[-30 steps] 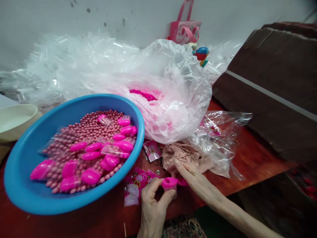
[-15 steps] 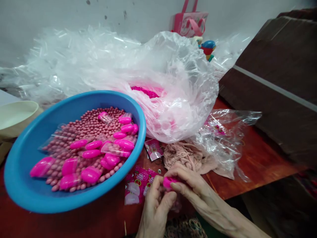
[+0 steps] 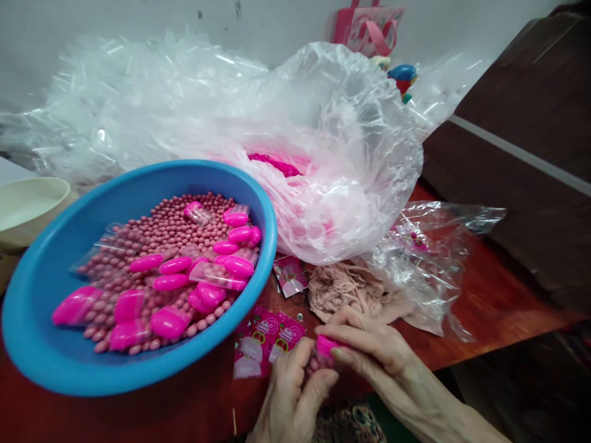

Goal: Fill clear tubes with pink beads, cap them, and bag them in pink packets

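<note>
Between my hands is a small clear container of pink balls with a bright pink cap. My left hand is wrapped round the clear body. The fingers and thumb of my right hand close on the cap from the right. Just left of my hands lie pink printed labels on the table. To the left, a blue basin holds many loose pink balls and several filled containers with pink caps.
A large translucent bag with bright pink pieces inside stands behind. A crumpled beige cloth, a clear plastic bag and a cream bowl lie around. Dark stacked cardboard rises at the right.
My hands have shifted slightly right and more of the container's clear body with balls now shows below the cap. The camera view has moved a little.
</note>
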Demonstrator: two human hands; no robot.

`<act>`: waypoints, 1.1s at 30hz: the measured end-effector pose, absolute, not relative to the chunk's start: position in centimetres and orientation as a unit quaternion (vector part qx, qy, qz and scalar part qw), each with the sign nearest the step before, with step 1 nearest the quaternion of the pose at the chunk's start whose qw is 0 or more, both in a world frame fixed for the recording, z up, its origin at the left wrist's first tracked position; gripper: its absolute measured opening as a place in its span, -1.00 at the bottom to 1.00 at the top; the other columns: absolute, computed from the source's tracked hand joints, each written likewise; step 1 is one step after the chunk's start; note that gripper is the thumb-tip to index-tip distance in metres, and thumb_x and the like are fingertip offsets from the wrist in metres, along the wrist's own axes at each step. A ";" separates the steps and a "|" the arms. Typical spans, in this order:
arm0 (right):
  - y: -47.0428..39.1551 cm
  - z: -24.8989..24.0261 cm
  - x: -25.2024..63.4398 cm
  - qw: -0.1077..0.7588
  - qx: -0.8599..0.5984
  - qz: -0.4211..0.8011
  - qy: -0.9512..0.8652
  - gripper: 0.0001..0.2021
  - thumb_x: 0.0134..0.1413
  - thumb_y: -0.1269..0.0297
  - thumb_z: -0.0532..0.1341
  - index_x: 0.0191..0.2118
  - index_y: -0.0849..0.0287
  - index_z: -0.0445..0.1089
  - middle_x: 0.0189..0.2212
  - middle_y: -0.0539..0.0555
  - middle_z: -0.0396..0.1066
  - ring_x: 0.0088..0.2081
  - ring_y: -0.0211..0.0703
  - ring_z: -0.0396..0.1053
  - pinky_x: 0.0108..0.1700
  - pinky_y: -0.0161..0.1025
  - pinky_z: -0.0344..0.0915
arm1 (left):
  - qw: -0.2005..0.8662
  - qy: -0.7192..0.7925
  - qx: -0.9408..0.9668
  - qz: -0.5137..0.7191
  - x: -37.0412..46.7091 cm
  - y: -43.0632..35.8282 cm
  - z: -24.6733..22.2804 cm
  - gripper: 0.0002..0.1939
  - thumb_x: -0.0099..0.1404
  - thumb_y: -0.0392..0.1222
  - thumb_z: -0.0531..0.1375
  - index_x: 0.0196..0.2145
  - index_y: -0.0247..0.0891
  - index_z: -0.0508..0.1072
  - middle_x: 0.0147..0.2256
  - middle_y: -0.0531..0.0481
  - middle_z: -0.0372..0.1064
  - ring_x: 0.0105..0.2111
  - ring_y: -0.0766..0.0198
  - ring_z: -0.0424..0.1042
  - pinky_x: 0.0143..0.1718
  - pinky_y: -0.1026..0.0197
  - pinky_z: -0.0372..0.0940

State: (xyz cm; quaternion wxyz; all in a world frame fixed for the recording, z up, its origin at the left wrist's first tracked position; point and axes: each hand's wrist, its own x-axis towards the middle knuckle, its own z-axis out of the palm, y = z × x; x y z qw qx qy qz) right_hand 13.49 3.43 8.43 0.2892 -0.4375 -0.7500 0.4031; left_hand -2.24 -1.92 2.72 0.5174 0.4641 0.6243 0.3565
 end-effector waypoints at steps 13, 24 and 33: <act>0.5 3.6 13.4 0.239 -0.426 0.098 -0.867 -0.42 0.28 0.34 -0.05 0.33 0.33 -0.25 0.04 0.34 0.30 0.09 0.03 0.28 0.02 -0.11 0.34 | 0.604 0.547 0.429 0.391 -1.9 -0.4 1.6 -0.81 0.21 -0.18 0.17 -0.27 -0.24 0.55 -0.42 -0.01 0.45 -0.38 0.18 0.39 -0.32 0.23 0.31; -0.3 1.4 15.0 0.155 -0.415 -0.077 -0.893 -0.56 0.17 0.51 0.03 0.17 0.48 0.13 0.04 0.38 0.35 0.16 0.19 0.19 0.06 0.17 0.30 | 0.526 0.507 0.533 0.427 -0.5 1.3 1.4 -0.84 0.11 -0.46 0.17 -0.44 -0.29 0.52 -0.36 -0.08 0.45 -0.27 0.16 0.44 -0.23 0.24 0.29; -0.3 1.5 14.5 0.164 -0.408 -0.092 -0.893 -0.41 0.14 0.65 -0.09 0.30 0.56 -0.21 -0.03 0.41 0.41 0.05 0.16 0.34 0.01 0.05 0.37 | 0.510 0.532 0.535 0.413 -0.5 0.8 0.7 -0.82 0.16 -0.42 0.13 -0.47 -0.25 0.50 -0.43 -0.02 0.35 -0.41 0.21 0.39 -0.36 0.24 0.27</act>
